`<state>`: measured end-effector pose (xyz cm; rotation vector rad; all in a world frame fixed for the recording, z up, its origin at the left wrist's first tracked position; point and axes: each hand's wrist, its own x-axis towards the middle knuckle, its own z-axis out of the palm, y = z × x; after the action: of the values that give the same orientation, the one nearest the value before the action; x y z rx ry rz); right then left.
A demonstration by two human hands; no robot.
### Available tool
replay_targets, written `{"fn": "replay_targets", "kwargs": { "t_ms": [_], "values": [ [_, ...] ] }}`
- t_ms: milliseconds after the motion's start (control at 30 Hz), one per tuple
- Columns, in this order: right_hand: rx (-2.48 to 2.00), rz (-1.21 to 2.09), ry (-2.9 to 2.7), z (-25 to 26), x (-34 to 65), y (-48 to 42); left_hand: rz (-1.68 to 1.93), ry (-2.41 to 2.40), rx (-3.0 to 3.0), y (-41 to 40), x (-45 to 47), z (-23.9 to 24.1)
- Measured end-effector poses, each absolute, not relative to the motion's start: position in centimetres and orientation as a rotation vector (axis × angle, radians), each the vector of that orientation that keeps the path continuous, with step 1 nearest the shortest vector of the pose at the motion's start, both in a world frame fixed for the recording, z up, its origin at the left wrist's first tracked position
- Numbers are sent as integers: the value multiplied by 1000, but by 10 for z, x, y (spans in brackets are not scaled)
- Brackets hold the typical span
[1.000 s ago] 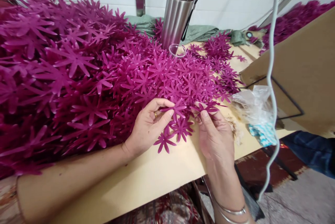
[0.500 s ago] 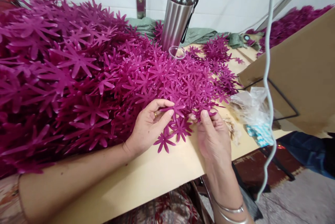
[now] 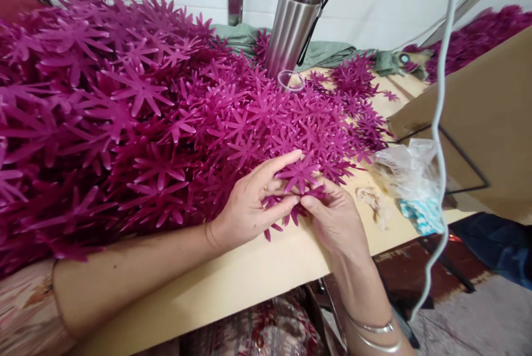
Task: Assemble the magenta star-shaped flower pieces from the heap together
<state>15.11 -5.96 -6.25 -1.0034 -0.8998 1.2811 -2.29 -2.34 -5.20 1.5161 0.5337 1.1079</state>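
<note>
A magenta star-shaped artificial flower piece (image 3: 300, 174) with narrow petals is held between my two hands, over the near edge of a large heap of the same pieces (image 3: 166, 123). My left hand (image 3: 255, 198) has its thumb below the piece and its forefinger along the top; its other fingers lie partly behind. My right hand (image 3: 338, 214) pinches a second magenta piece (image 3: 315, 192) between thumb and fingers, right against the first. The thumb tips of both hands nearly meet. Petals hide where the two pieces touch.
A steel bottle (image 3: 295, 26) stands behind the heap, near a clear plastic ring (image 3: 291, 80). On the right are a crumpled plastic bag (image 3: 409, 164), a blue-white packet (image 3: 421, 214), a cardboard box (image 3: 477, 106) and a hanging white cable (image 3: 441, 95). The pale table (image 3: 233, 284) ends near my body.
My hands have come together, bringing the two flower pieces into contact. The left hand moved right, and its forefinger has stretched out. The whole view shifted slightly.
</note>
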Motion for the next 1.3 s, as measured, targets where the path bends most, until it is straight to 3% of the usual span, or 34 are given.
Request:
{"fn": "replay_targets", "kwargs": {
  "t_ms": [400,733,833,1067,1300],
  "values": [
    [-1078,1188,-1001,-49,156,-53,1391,756,1599,-16,-25,-55],
    [-1389,304,-1623,10,184,26,1469,740,1565,-16,-24,-53],
    [-1312,184,-1647,15,172,43,1458,707,1563,-18,-27,-50],
    [-1137,334,-1499,-3,157,41,1404,875,1539,-10,-27,-52],
    [-928,495,-1872,-5,161,38,1331,848,1154,-4,-20,-52]
  ]
}}
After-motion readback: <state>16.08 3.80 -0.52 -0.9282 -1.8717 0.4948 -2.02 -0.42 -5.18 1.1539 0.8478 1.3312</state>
